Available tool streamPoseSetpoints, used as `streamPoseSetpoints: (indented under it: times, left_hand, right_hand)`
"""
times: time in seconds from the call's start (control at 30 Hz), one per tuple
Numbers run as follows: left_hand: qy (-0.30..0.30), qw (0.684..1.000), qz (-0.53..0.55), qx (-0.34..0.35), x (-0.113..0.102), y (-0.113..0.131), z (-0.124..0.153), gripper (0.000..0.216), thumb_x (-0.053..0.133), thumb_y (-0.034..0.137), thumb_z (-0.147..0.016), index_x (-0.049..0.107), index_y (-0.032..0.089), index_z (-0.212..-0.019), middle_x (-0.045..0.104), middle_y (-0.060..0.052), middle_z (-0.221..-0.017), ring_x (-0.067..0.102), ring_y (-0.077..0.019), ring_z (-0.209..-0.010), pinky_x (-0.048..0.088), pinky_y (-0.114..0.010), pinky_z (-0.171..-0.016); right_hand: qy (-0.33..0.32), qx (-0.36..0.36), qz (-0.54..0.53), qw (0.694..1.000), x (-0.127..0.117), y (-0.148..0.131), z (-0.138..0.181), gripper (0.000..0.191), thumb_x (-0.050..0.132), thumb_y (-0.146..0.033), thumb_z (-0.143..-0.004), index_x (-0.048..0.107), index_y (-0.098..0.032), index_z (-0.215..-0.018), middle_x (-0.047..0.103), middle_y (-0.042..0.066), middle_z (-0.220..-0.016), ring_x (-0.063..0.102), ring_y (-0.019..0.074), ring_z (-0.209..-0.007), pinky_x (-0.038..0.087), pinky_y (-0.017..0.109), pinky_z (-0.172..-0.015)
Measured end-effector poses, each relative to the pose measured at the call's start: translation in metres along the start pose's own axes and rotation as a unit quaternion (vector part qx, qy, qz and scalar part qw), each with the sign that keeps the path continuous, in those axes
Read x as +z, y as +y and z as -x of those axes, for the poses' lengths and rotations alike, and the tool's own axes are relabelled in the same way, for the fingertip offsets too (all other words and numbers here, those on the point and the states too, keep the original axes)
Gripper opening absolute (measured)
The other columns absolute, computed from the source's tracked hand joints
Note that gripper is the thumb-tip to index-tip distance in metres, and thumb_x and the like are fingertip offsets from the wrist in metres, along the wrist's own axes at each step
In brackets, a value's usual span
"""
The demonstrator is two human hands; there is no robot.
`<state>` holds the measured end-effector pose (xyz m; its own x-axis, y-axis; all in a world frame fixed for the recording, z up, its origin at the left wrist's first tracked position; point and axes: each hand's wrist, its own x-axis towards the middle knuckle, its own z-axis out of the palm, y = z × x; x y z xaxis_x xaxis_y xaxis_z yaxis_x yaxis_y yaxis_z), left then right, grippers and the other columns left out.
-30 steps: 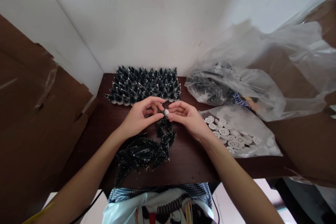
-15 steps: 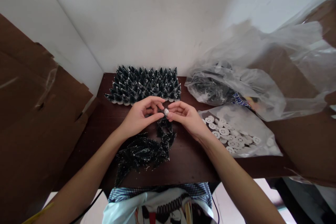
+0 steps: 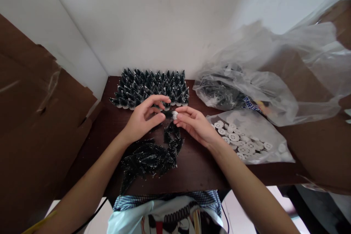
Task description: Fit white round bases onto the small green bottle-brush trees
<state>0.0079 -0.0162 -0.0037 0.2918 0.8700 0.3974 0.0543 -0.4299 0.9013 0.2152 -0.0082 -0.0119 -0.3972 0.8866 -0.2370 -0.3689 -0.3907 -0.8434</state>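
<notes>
Between the thumb and fingers of my right hand [image 3: 193,120] is the round white base [image 3: 174,115] of a miniature bottle-brush tree [image 3: 168,114]. The tree lies sideways, its dark tip pointing left. My left hand [image 3: 146,117] curves around that tip with thumb and fingers apart; its lower fingers are partly hidden. Just below both hands lies a loose pile of dark, white-flecked miniature trees [image 3: 152,157]. Beyond the hands, several rows of the same trees [image 3: 153,87] stand upright on white bases, packed close together.
A clear bag of white round bases [image 3: 244,140] lies right of my right hand. Behind it, a plastic bag [image 3: 219,87] holds dark trees. Cardboard boxes [image 3: 35,117] flank the dark brown table [image 3: 203,170], and a white wall [image 3: 153,18] rises behind.
My left hand has opened and drawn slightly left and up from the tree. My right hand still pinches the white base, which now shows more fully.
</notes>
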Motion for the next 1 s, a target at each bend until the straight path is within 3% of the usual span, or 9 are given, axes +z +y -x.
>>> streamPoseSetpoints:
  times: [0.23,0.57,1.0]
  left_hand:
    - [-0.015,0.997,-0.075,0.009,0.0043,-0.0025,-0.0002,0.054,0.074,0.013,-0.080,0.056,0.024,-0.130,0.064,-0.006,-0.118,0.057,-0.0186,-0.104,0.053,-0.031,-0.087]
    - [-0.037,0.995,-0.086,0.023,0.0063,-0.0016,0.0001,0.052,0.072,0.010,-0.081,0.056,0.023,-0.129,0.065,-0.004,-0.107,0.061,-0.0161,-0.094,0.052,-0.031,-0.084]
    - [-0.039,0.995,-0.085,0.030,0.0082,0.0025,-0.0004,0.049,0.070,0.008,-0.082,0.057,0.022,-0.128,0.066,-0.004,-0.103,0.063,-0.0167,-0.096,0.053,-0.032,-0.087]
  right_hand:
    - [-0.012,0.021,-0.029,0.999,-0.0010,-0.0017,0.0005,0.029,0.089,-0.023,-0.067,0.073,-0.018,-0.091,0.068,-0.001,-0.075,0.060,0.0072,-0.065,0.047,0.019,-0.059]
    - [-0.038,0.040,-0.028,0.998,0.0018,0.0011,0.0029,0.031,0.089,-0.024,-0.067,0.072,-0.018,-0.092,0.068,-0.002,-0.076,0.061,0.0072,-0.066,0.048,0.019,-0.061]
    - [-0.039,0.053,-0.038,0.997,0.0052,0.0001,0.0043,0.031,0.089,-0.023,-0.068,0.072,-0.016,-0.093,0.069,-0.001,-0.074,0.061,0.0068,-0.066,0.047,0.018,-0.061]
